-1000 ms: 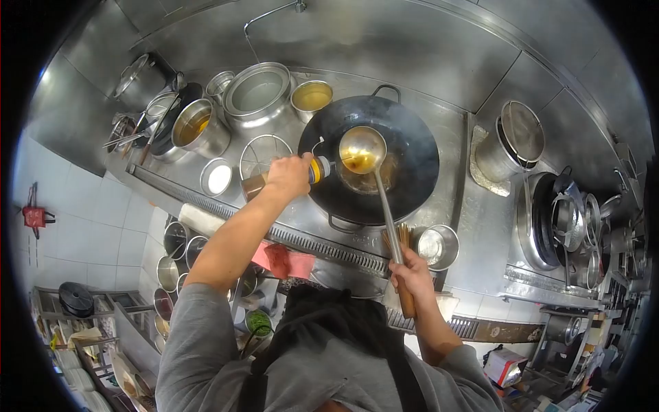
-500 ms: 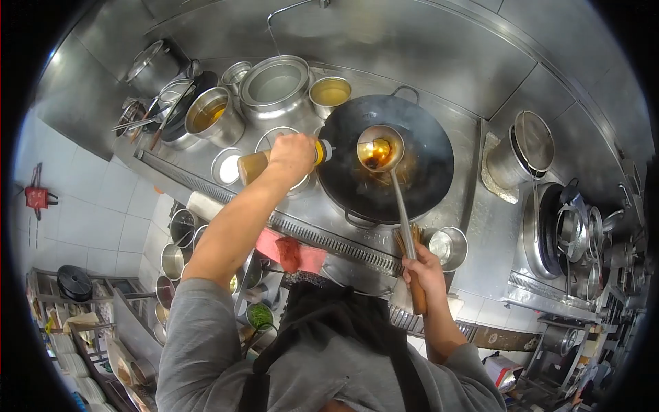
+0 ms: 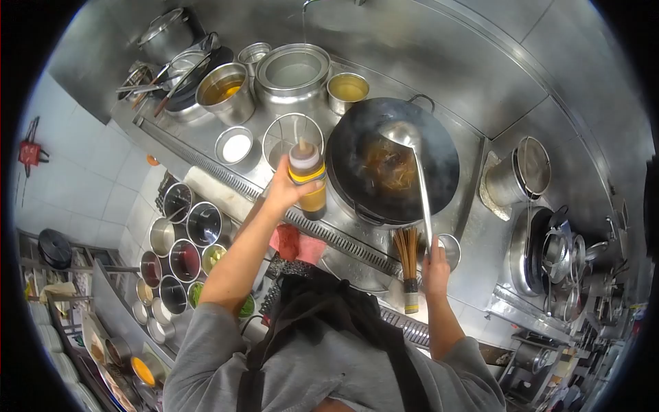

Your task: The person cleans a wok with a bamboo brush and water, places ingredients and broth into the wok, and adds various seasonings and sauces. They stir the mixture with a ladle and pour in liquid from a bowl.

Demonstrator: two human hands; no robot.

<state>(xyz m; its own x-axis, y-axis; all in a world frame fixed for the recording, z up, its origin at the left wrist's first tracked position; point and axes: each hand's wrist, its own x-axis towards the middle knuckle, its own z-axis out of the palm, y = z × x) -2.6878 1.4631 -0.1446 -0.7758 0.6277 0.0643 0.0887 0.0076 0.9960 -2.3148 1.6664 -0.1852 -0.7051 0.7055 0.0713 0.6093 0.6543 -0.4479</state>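
Note:
My left hand (image 3: 287, 189) grips a squeeze bottle (image 3: 312, 202) with yellow bands and brown contents, its nozzle pointing up, left of the wok. Around the handle of a long metal ladle (image 3: 422, 182) my right hand (image 3: 436, 269) is closed. The ladle's bowl is tipped over inside the black wok (image 3: 347, 175), near its far side. Brown strips of food (image 3: 391, 165) lie in dark liquid at the wok's bottom, with steam rising. Just left of my right hand rests a bamboo wok brush (image 3: 408, 261). A metal cup (image 3: 451, 251) is partly hidden behind that hand.
Left of the wok stand a wire strainer (image 3: 294, 118), a bowl of white contents (image 3: 237, 145), a large lidless pot (image 3: 292, 86) and a pot of yellow liquid (image 3: 347, 91). Several ingredient containers (image 3: 184, 257) sit at lower left. A strainer-topped pot (image 3: 504, 184) is at right.
The squeeze bottle has gone from tilted toward the ladle to upright, drawn back from the wok. The ladle has turned over, and its dark and golden liquid is no longer in its bowl.

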